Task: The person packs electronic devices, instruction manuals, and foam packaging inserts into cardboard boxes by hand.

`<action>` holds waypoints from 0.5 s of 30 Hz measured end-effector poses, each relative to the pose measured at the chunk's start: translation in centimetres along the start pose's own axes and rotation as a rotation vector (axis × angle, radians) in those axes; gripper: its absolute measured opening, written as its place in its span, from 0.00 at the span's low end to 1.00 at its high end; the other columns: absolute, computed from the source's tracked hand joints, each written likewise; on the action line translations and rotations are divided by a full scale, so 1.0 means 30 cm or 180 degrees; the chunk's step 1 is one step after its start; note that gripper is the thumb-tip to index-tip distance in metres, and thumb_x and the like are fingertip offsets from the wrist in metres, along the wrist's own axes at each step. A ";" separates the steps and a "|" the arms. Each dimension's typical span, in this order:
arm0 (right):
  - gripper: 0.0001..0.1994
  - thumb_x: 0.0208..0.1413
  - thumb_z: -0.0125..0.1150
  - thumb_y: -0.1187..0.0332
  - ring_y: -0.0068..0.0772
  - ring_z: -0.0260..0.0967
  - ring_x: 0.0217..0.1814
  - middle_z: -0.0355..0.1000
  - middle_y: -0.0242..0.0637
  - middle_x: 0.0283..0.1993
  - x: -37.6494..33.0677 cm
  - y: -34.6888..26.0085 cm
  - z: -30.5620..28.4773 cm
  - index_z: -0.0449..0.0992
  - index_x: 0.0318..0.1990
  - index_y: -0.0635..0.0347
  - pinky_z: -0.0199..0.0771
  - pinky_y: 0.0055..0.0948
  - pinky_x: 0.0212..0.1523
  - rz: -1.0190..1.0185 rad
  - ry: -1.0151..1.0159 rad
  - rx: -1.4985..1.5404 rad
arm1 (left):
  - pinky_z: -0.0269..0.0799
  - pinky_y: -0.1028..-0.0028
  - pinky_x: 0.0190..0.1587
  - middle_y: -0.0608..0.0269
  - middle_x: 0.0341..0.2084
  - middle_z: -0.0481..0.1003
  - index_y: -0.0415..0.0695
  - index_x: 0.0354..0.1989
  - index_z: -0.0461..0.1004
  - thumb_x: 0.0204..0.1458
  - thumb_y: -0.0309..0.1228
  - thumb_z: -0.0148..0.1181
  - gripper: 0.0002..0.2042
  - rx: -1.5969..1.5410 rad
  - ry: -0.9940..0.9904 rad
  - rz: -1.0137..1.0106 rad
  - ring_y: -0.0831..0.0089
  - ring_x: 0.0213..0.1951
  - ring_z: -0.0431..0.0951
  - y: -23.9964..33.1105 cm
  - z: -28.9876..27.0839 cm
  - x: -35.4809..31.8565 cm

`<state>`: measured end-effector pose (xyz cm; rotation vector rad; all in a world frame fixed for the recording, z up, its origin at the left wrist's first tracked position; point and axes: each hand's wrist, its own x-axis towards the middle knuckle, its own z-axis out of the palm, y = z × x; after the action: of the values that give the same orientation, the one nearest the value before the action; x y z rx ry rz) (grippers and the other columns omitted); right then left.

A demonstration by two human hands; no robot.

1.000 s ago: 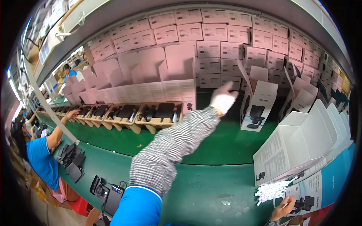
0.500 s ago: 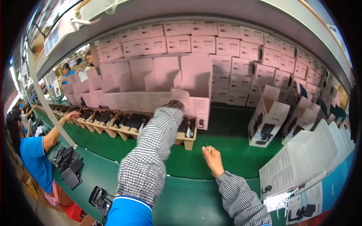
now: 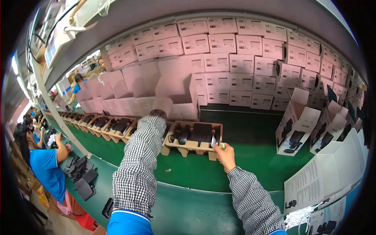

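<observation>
My left hand [image 3: 162, 105] reaches in among a row of open white boxes, against the front of the nearest open box [image 3: 180, 88]. Motion smears its fingers, so its grip does not show. In front of that box lies a brown molded pulp tray [image 3: 192, 147] holding a black block-like device [image 3: 202, 132], a rounded black part [image 3: 181, 135] and a white slip at its right end. Closed at the tray's right end is my right hand [image 3: 226, 156], touching the rim, with a small pale piece [image 3: 222, 145] between its fingers.
More filled trays [image 3: 117, 127] run off to the left on the green bench [image 3: 188, 172]. Stacked white cartons [image 3: 219, 43] form the back wall. Open printed boxes [image 3: 297, 129] stand at right. Black parts [image 3: 80, 174] lie near a co-worker in blue [image 3: 49, 166] at left.
The view has shifted. My left hand and the rightmost open box have moved left, uncovering the tray. My right hand has come up to the tray's right end.
</observation>
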<state>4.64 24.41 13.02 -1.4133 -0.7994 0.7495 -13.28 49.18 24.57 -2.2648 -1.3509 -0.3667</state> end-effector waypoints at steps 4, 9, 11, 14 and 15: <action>0.06 0.44 0.57 0.70 0.15 0.49 0.12 0.61 0.27 0.17 -0.011 -0.026 -0.067 0.67 0.25 0.60 0.48 0.15 0.11 0.0127 0.0120 0.0442 | 0.66 0.63 0.31 0.57 0.23 0.75 0.43 0.24 0.76 0.44 0.32 0.48 0.10 -0.0227 0.0572 0.0237 0.58 0.27 0.73 0.099 -0.033 -0.075; 0.04 0.42 0.55 0.75 0.14 0.48 0.12 0.59 0.27 0.16 -0.176 0.018 -0.293 0.67 0.24 0.59 0.45 0.14 0.11 0.0178 0.0544 0.0860 | 0.64 0.65 0.30 0.59 0.20 0.72 0.46 0.18 0.72 0.41 0.33 0.50 0.07 -0.1718 0.1087 -0.0135 0.60 0.26 0.71 0.273 -0.013 -0.165; 0.06 0.41 0.55 0.76 0.13 0.48 0.15 0.57 0.25 0.16 -0.365 -0.028 -0.501 0.64 0.21 0.57 0.45 0.13 0.12 0.0445 0.0317 0.1390 | 0.65 0.66 0.30 0.60 0.20 0.73 0.45 0.17 0.70 0.40 0.31 0.50 0.06 -0.0019 0.1004 0.0559 0.62 0.28 0.71 0.419 -0.096 -0.240; 0.10 0.38 0.54 0.79 0.13 0.47 0.17 0.55 0.24 0.16 -0.642 -0.025 -0.709 0.60 0.16 0.55 0.45 0.13 0.15 0.0324 0.0746 0.1091 | 0.66 0.66 0.28 0.61 0.18 0.71 0.45 0.18 0.68 0.40 0.28 0.49 0.04 -0.0467 0.1196 0.0749 0.63 0.27 0.70 0.574 -0.088 -0.401; 0.10 0.37 0.54 0.79 0.14 0.47 0.17 0.56 0.24 0.16 -0.706 0.021 -0.796 0.60 0.16 0.55 0.46 0.13 0.16 0.0265 0.0851 0.0921 | 0.66 0.67 0.28 0.61 0.19 0.71 0.46 0.20 0.68 0.40 0.28 0.48 0.03 -0.0294 0.1082 0.0891 0.64 0.27 0.70 0.660 -0.083 -0.468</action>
<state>13.18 -6.34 11.72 -1.2564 -0.4088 0.6909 -2.58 29.38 15.14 -2.2944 -0.8507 -0.6900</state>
